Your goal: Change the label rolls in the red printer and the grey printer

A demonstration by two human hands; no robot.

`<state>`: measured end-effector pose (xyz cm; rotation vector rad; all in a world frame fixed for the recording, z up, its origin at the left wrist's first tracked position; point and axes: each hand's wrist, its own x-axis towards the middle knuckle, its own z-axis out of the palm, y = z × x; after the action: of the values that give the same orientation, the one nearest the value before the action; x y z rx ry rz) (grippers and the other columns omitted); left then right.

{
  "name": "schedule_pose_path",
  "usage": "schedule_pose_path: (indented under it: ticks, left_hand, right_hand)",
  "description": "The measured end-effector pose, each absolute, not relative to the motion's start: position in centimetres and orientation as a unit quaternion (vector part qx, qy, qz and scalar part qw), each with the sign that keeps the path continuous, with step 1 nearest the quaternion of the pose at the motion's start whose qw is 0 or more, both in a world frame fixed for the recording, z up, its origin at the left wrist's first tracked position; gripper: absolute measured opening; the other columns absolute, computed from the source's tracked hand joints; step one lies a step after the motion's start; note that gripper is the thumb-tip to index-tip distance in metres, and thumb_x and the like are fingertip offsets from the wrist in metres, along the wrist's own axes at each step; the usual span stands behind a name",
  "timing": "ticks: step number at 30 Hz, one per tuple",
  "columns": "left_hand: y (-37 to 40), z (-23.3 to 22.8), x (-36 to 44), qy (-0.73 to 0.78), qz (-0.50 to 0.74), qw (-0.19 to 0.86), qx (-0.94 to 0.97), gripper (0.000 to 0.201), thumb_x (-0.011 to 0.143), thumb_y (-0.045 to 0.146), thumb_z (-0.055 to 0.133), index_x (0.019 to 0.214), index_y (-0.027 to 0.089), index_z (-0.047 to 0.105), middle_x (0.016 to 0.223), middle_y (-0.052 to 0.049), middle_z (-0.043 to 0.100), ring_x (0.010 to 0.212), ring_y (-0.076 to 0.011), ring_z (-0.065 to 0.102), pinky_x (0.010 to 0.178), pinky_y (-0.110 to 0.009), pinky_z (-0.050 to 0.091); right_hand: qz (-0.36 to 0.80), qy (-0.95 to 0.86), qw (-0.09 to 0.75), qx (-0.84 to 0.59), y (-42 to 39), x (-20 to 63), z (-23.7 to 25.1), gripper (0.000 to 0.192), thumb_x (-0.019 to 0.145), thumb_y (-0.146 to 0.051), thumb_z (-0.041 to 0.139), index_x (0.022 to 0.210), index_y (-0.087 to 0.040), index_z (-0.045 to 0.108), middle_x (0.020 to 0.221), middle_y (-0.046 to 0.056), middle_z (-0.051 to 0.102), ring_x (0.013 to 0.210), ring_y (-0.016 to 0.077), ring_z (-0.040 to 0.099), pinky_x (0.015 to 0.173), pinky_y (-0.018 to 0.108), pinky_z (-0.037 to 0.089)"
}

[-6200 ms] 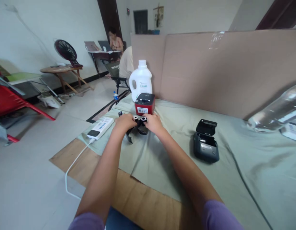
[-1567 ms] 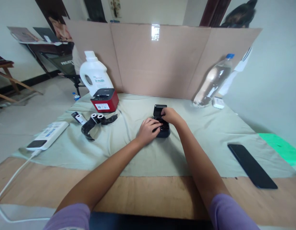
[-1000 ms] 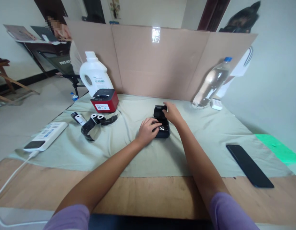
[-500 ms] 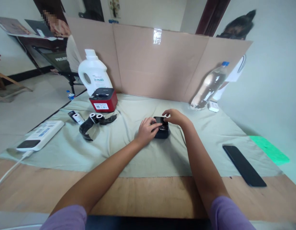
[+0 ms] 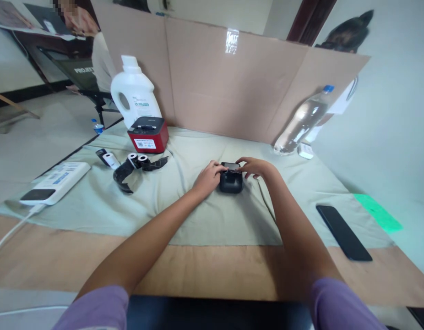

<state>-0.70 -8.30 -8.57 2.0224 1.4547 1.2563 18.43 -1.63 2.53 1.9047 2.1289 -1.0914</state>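
Head camera view, looking forward and down: a small black printer [image 5: 231, 181] is seen near the middle of a pale green cloth [image 5: 205, 215] spread over a wooden worktop [image 5: 205, 270]. Its lid appears lowered. The left hand [image 5: 207, 178] is laid against the printer's left side, fingers curled loosely onto its top edge. The right hand [image 5: 255, 167] is placed at the printer's far right corner, fingertips bent down onto the lid. Neither hand is closed around the printer; both are pressed against it. Bare forearms and purple sleeves are seen running back toward the camera.

To the left, well apart from the printer, small white paper rolls [image 5: 136, 159] are shown lying with curled black strips [image 5: 124, 172]. Behind them a red and black printer [image 5: 148, 134] is set, and just behind that a white jug [image 5: 133, 94]. At the far left edge a white power bank [image 5: 52, 182] is seen with a white cable [image 5: 8, 233] leading off. To the right, a dark phone [image 5: 343, 225] lies flat, partly on the cloth. A clear water bottle [image 5: 303, 121] is leaned against a cardboard screen [image 5: 232, 87] standing along the back. A seated person [image 5: 95, 50] is glimpsed beyond the screen, top left.
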Motion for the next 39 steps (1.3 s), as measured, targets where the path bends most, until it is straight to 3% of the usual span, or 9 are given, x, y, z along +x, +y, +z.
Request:
schedule_pose_path:
  ticks: [7, 15, 22, 28, 32, 35, 39]
  left_hand:
    - [-9.0, -8.5, -0.8, 0.518, 0.422, 0.132, 0.733, 0.050, 0.088, 0.008, 0.047, 0.127, 0.028, 0.070, 0.124, -0.007, 0.060, 0.107, -0.0207, 0.065, 0.104, -0.038, 0.051]
    - [-8.3, -9.1, -1.4, 0.487, 0.491, 0.194, 0.696, 0.038, 0.091, 0.014, 0.052, 0.122, 0.022, 0.073, 0.121, -0.008, 0.059, 0.095, -0.0151, 0.066, 0.091, -0.031, 0.056]
    - [-8.9, -8.2, -1.3, 0.499, 0.454, 0.193, 0.713, 0.043, 0.089, 0.008, 0.048, 0.119, 0.024, 0.074, 0.126, -0.006, 0.060, 0.104, -0.0159, 0.065, 0.097, -0.029, 0.052]
    - [-9.8, -7.3, -1.5, 0.538, 0.373, 0.149, 0.741, 0.048, 0.088, 0.008, 0.049, 0.124, 0.030, 0.072, 0.128, -0.005, 0.062, 0.115, -0.0215, 0.062, 0.102, -0.033, 0.049]
    - [-10.1, -7.5, -1.8, 0.521, 0.379, 0.162, 0.748, 0.054, 0.087, 0.008, 0.046, 0.131, 0.029, 0.068, 0.130, -0.006, 0.061, 0.108, -0.0206, 0.064, 0.101, -0.034, 0.049]
    - [-10.1, -7.6, -1.9, 0.512, 0.388, 0.159, 0.750, 0.054, 0.087, 0.009, 0.045, 0.133, 0.028, 0.067, 0.130, -0.006, 0.061, 0.105, -0.0207, 0.065, 0.101, -0.034, 0.050]
    - [-10.0, -7.7, -2.0, 0.506, 0.401, 0.171, 0.744, 0.062, 0.086, 0.007, 0.042, 0.144, 0.025, 0.058, 0.132, -0.008, 0.062, 0.114, -0.0221, 0.064, 0.105, -0.034, 0.048]
  right_hand:
    - [-0.365, 0.673, 0.023, 0.643, -2.5, 18.5, 2.4, 0.056, 0.092, -0.045, 0.067, 0.143, -0.034, 0.049, 0.115, 0.009, 0.073, 0.070, 0.0148, 0.073, 0.057, 0.022, 0.044]
    - [-0.521, 0.588, -0.172, 0.595, -4.4, 20.8, -0.8, 0.054, 0.094, -0.045, 0.064, 0.142, -0.025, 0.052, 0.107, 0.008, 0.074, 0.072, 0.0120, 0.068, 0.051, 0.017, 0.042]
    - [-0.585, 0.540, -0.227, 0.561, -4.3, 21.2, -2.1, 0.043, 0.090, -0.031, 0.069, 0.130, -0.018, 0.060, 0.091, 0.006, 0.072, 0.059, 0.0108, 0.061, 0.043, 0.019, 0.037]
    - [-0.508, 0.558, -0.201, 0.625, -4.2, 20.6, -1.2, 0.045, 0.082, -0.031, 0.077, 0.123, -0.018, 0.066, 0.081, 0.005, 0.072, 0.056, 0.0138, 0.063, 0.044, 0.021, 0.036]
    - [-0.457, 0.559, -0.260, 0.641, -6.4, 19.8, -2.0, 0.042, 0.087, -0.032, 0.066, 0.126, -0.015, 0.065, 0.081, 0.006, 0.072, 0.058, 0.0138, 0.061, 0.047, 0.022, 0.035]
    - [-0.409, 0.571, -0.318, 0.636, -8.7, 18.8, -3.7, 0.053, 0.089, -0.035, 0.058, 0.138, -0.016, 0.056, 0.094, 0.007, 0.073, 0.073, 0.0167, 0.065, 0.057, 0.024, 0.044]
    - [-0.275, 0.650, -0.350, 0.616, -10.6, 16.6, -5.8, 0.072, 0.071, -0.044, 0.073, 0.136, -0.017, 0.056, 0.118, 0.012, 0.070, 0.108, 0.0295, 0.065, 0.087, 0.037, 0.053]
